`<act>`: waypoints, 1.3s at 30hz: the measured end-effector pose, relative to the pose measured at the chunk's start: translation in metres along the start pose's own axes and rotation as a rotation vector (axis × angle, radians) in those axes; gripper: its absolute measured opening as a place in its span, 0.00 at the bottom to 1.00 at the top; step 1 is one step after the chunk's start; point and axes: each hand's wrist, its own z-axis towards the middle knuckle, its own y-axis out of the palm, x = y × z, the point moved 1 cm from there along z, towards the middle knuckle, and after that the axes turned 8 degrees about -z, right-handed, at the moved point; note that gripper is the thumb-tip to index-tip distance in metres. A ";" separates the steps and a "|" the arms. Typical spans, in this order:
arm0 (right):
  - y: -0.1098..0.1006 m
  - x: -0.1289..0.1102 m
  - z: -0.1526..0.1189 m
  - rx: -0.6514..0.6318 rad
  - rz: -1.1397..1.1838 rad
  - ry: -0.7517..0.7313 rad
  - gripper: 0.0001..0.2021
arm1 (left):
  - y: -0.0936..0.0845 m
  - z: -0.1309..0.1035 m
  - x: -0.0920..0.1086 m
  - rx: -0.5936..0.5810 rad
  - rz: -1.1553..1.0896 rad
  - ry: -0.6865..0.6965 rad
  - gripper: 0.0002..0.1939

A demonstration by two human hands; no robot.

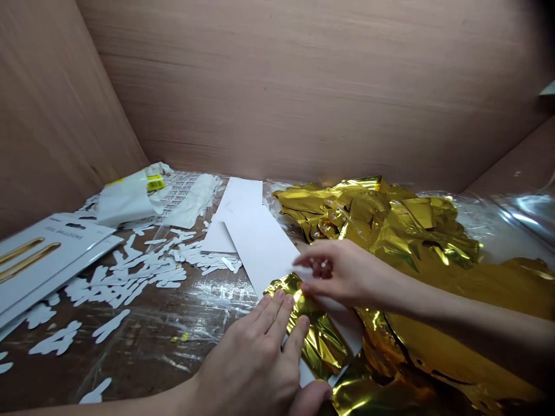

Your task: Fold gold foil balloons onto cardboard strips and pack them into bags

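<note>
A folded gold foil balloon [323,341] lies on a white card strip [264,237]. My left hand [255,352] rests on the foil with its fingers stretched out flat, pressing the left side. At the far end of the folded foil is my right hand [347,271], its fingers bent and a gap showing between thumb and forefinger. The right thumb is close to the foil's upper edge; whether it touches cannot be made out. Beneath and behind the strip lies another white card [221,237].
Gold foil balloons [373,214] are heaped on the right. On the left are printed foil balloon packets [52,248], scattered white paper cutouts [130,271] and a white plastic bag [128,196]. Wooden panels [277,86] stand at the back and sides. Clear plastic film [195,312] covers the table.
</note>
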 end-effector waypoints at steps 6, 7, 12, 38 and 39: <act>0.001 0.006 0.045 0.052 0.494 0.192 0.33 | -0.007 0.004 0.003 -0.106 -0.066 -0.041 0.32; -0.001 0.005 0.048 0.027 0.516 0.195 0.30 | -0.008 0.004 0.004 -0.116 -0.075 -0.046 0.32; -0.011 0.010 0.047 0.077 0.164 0.001 0.06 | -0.013 0.006 0.006 -0.107 -0.098 -0.063 0.30; -0.035 -0.010 0.016 -0.248 -0.435 -0.204 0.27 | -0.027 0.006 0.009 -0.137 -0.133 -0.025 0.16; -0.030 -0.015 0.014 -0.206 -0.450 -0.222 0.34 | -0.028 0.005 0.009 -0.139 -0.146 -0.017 0.15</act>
